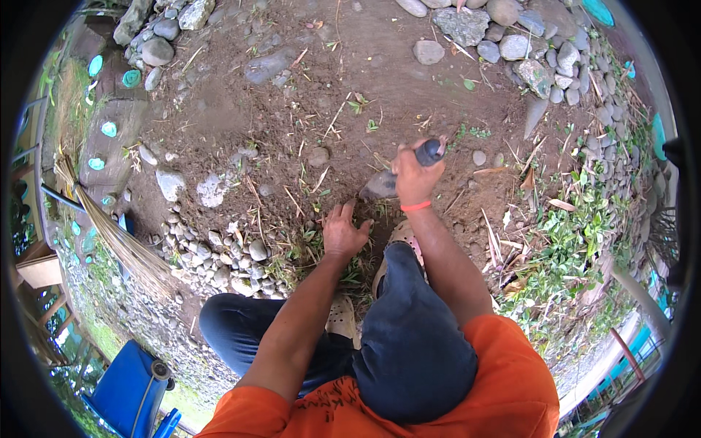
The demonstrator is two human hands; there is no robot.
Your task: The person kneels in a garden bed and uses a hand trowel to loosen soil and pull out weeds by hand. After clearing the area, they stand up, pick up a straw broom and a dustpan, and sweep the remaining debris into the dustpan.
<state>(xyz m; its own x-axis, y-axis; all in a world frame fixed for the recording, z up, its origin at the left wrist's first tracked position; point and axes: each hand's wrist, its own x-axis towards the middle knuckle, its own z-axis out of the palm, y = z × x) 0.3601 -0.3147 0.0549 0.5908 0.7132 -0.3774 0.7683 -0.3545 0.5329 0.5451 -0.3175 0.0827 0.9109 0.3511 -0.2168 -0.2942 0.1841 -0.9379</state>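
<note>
My right hand (418, 175) is wrapped round the dark handle of a trowel (380, 186). Its grey, soil-stained blade points left and down against the brown soil (241, 120). An orange band circles that wrist. Just left of the blade, my left hand (345, 232) rests on the ground with the fingers spread and the thumb apart; nothing shows in it. Small weeds (310, 237) grow beside that hand. Part of the soil under its fingertips is hidden.
Small stones (219, 259) are heaped at left, near a straw broom (117, 226). Larger rocks (515, 47) line the upper right. Green weeds (569, 233) lie at right. A blue wheeled bin (128, 390) is at lower left. My shoes (342, 317) stand close behind my hands.
</note>
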